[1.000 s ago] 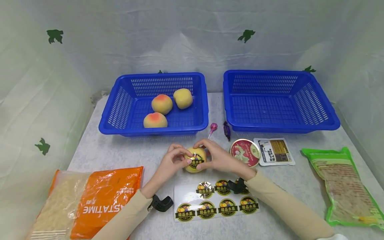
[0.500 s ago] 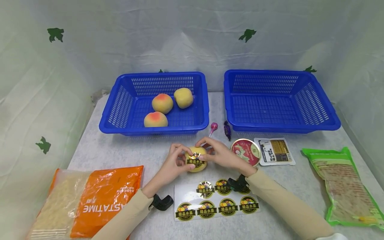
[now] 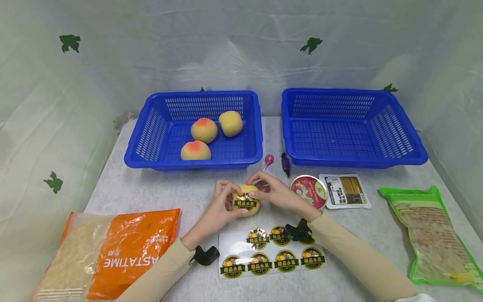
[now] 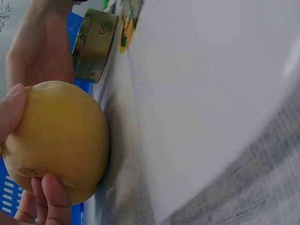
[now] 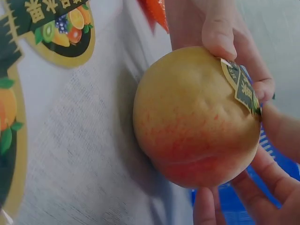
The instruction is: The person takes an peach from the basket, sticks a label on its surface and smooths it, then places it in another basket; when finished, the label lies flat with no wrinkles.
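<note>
A yellow peach with a red blush [image 5: 197, 122] is held between both hands, just above the grey table in the head view. On its near face is a round black-and-gold sticker [image 3: 245, 203] with Chinese lettering. My left hand [image 3: 220, 208] grips the peach from the left, its thumb low beside the sticker. My right hand [image 3: 277, 194] holds the peach from the right, with the thumb on the sticker's upper right edge and the fingers curled behind. Below them lies a sheet of matching stickers [image 3: 235, 239], partly covered by the right wrist's camera.
Three peaches lie in the left blue basket [image 3: 136, 161]; another blue basket [image 3: 358, 161] stands right. Around the hands are a lollipop [image 3: 268, 160], a purple wrapped candy [image 3: 285, 165], a round tin [image 3: 308, 192], a white packet [image 3: 345, 191], an orange pasta bag [image 3: 132, 251] and a green-edged bag [image 3: 434, 235].
The left thumb has slid down from the sticker to the peach's lower edge. My right thumb has moved up to the sticker's upper right. The sticker shows more fully.
</note>
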`<state>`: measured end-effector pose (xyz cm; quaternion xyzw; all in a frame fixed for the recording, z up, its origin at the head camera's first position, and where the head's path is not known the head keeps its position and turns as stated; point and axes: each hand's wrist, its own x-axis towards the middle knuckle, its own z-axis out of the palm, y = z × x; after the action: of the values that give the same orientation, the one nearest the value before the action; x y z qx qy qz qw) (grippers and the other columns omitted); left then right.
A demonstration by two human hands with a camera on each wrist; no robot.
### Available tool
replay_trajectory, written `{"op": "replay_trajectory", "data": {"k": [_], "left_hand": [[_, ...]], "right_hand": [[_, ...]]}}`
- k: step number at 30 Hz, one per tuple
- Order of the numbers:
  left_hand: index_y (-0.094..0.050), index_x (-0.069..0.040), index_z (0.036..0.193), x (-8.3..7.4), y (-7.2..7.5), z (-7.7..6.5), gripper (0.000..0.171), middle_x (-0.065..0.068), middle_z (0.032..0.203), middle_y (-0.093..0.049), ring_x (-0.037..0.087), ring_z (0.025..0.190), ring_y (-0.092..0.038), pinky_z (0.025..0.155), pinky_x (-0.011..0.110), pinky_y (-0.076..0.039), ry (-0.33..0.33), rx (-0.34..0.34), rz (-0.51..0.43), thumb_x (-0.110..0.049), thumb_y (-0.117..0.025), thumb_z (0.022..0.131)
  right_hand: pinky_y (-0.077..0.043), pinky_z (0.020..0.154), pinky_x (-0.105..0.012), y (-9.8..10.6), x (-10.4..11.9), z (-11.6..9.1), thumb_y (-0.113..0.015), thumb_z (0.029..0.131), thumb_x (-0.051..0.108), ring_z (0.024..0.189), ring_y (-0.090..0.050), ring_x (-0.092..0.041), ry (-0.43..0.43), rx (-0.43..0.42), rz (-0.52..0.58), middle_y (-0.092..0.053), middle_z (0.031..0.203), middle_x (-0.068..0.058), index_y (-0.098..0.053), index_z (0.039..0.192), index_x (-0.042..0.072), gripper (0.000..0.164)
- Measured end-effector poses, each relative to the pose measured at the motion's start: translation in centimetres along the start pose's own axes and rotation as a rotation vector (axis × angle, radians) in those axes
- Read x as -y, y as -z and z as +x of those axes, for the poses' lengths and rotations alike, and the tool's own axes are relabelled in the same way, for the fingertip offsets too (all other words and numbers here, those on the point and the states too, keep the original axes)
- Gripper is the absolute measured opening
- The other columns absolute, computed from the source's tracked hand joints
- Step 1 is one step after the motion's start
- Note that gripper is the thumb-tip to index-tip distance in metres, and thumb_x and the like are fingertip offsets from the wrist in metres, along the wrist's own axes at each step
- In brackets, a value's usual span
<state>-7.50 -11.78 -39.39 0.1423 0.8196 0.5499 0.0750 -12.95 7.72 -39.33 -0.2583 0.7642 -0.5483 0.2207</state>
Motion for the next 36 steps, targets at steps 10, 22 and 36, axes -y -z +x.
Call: {"op": "replay_trajectory", "data": {"k": [10, 22, 36], "left_hand": [[-0.05, -0.017, 0.112, 2.2, -0.4, 0.1, 0.044, 0.009, 0.116, -0.029, 0.02, 0.076, -0.044, 0.062, 0.03, -0.044, -0.039, -0.011, 0.063, -0.018, -0.074, 0.075], [-0.048, -0.035, 0.129, 3.8, -0.6, 0.2, 0.046, 0.012, 0.137, -0.023, 0.016, 0.089, -0.044, 0.066, 0.024, -0.045, -0.18, 0.077, 0.253, -0.031, -0.062, 0.086], [-0.033, -0.043, 0.136, 3.7, 0.4, 0.1, 0.066, 0.009, 0.143, -0.023, 0.01, 0.073, -0.05, 0.064, 0.024, -0.045, -0.11, 0.168, 0.31, -0.036, -0.066, 0.08]], "right_hand": [[-0.039, 0.091, -0.04, 0.6, 0.8, -1.0, -0.052, 0.091, 0.007, 0.11, -0.047, -0.033, -0.004, -0.039, 0.101, -0.049, 0.119, -0.02, -0.049, 0.118, -0.005, 0.029], [-0.046, 0.081, -0.043, 5.6, -1.1, -4.1, -0.051, 0.092, 0.01, 0.096, -0.056, -0.03, 0.109, -0.158, 0.203, -0.056, 0.11, -0.018, -0.05, 0.115, -0.004, 0.026], [-0.047, 0.082, -0.035, 13.6, -4.7, -11.2, -0.033, 0.097, 0.002, 0.095, -0.057, -0.028, 0.193, -0.303, 0.383, -0.056, 0.109, -0.019, -0.03, 0.13, -0.007, 0.034]]}}
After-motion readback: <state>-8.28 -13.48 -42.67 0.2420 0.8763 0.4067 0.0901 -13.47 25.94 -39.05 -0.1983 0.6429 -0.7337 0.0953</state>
